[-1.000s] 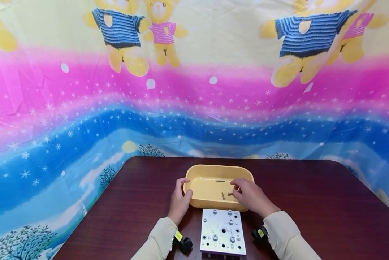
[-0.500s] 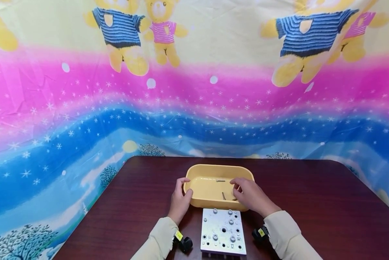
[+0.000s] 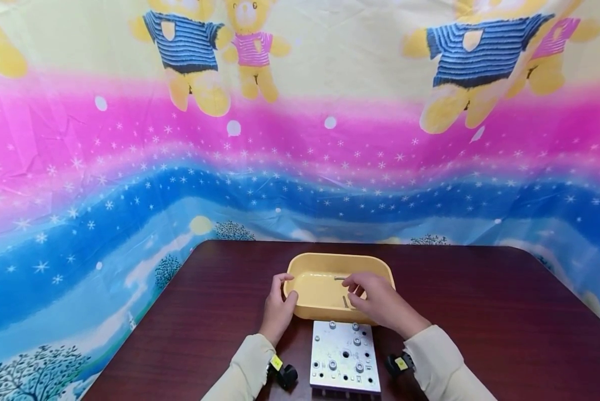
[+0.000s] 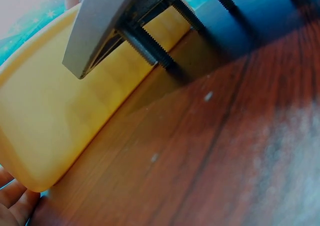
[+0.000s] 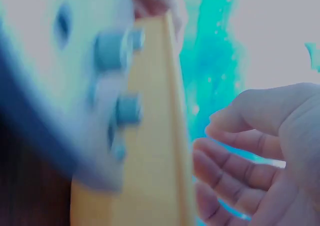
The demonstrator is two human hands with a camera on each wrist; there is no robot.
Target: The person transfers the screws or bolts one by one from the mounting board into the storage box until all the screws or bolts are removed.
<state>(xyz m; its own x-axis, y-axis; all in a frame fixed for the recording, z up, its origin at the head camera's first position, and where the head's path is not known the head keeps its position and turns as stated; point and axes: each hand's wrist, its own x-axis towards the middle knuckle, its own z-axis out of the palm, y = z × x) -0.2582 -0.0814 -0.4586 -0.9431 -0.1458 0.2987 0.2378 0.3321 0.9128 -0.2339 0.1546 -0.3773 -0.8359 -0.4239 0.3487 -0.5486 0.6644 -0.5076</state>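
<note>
My left hand [image 3: 278, 309] grips the left end of the yellow tray [image 3: 330, 314], index finger over the rim and thumb at the near side. In the left wrist view, its fingertips [image 4: 20, 201] show at the tray's corner. Over the tray's right half is my right hand [image 3: 380, 298], fingers bent and thumb apart from the index finger. Nothing shows between its fingers in the right wrist view. One screw [image 3: 339, 278] lies near the index fingertip, partly covered. Another screw [image 3: 345, 302] lies left of the thumb.
A silver metal plate [image 3: 332, 351] with holes and several socket-head bolts stands right in front of the tray. Threaded bolt ends [image 4: 150, 45] stick out beneath it. The dark wooden table [image 3: 219, 301] ends at a patterned cloth [image 3: 300, 195] behind.
My right hand has shifted left over the tray, toward the screw at the back. A third screw, seen earlier near the thumb, is now out of sight. The left hand has stayed put.
</note>
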